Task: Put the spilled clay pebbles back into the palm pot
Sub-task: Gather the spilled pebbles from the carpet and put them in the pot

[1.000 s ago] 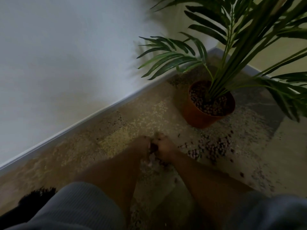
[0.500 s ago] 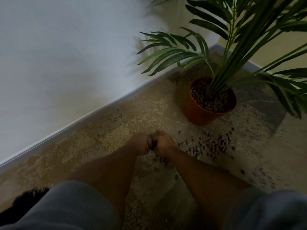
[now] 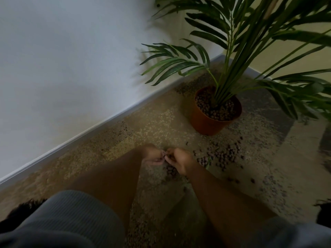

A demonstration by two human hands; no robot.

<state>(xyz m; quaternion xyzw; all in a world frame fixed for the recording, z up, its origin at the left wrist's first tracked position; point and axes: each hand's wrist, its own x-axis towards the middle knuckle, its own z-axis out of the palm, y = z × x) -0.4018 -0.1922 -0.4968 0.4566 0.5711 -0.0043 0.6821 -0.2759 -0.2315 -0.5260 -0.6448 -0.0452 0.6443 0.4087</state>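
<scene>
The left hand [image 3: 154, 155] and right hand [image 3: 179, 161], pressed together a second ago, are parting slightly, fingertips still meeting. They are lifting a little off the carpet [image 3: 152, 126], uncovering a few pebbles [image 3: 171, 170] beneath the right hand, on the near side of the pot [image 3: 206, 122].

A single head-worn view looked steeply down over both forearms. The left hand [image 3: 153, 155] and right hand [image 3: 180, 161] sat near centre, the palm pot [image 3: 211, 122] beyond them, rightward.
</scene>
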